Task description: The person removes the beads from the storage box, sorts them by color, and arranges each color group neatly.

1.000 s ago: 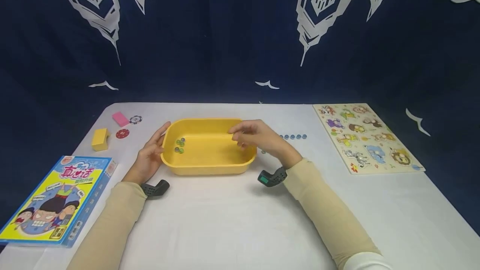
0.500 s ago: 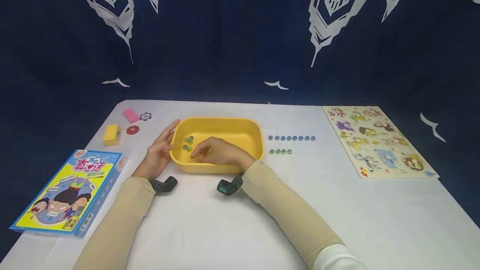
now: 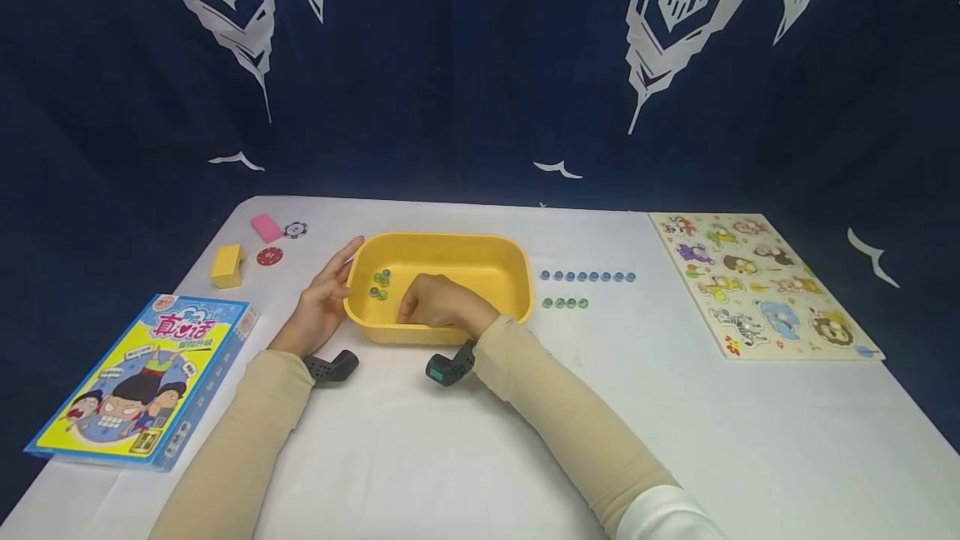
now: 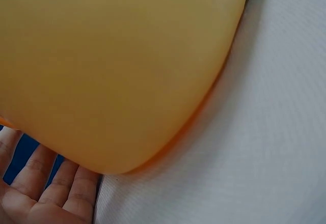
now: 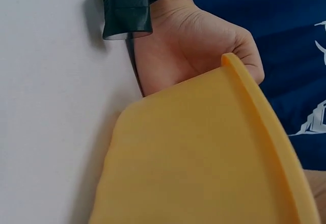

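A yellow plastic basin [image 3: 480, 252] stands mid-table, with several small blue and green glass marbles [image 3: 380, 283] at its left end. My left hand [image 3: 318, 307] rests against the basin's left end, thumb near the rim. In the left wrist view its fingers [image 4: 38, 170] lie extended beside the outer wall [image 4: 127, 81]. My right hand [image 3: 442, 304] reaches into the basin near the front wall, knuckles up and fingers pointing down. The right fingertips are hidden, and in the right wrist view the basin wall [image 5: 188, 152] covers them; whether they hold a marble does not show.
Right of the basin lie a row of blue marbles [image 3: 588, 277] and a shorter green row [image 3: 566, 303]. An animal puzzle board [image 3: 761, 282] is at far right. A card-game box [image 3: 142, 382], yellow block [image 3: 227, 266], pink block [image 3: 266, 228] and chips [image 3: 270, 256] lie left.
My right hand has moved left from the basin's right rim and down into it, and its fingers now point downward. The left hand keeps its place at the basin while the view has shifted.
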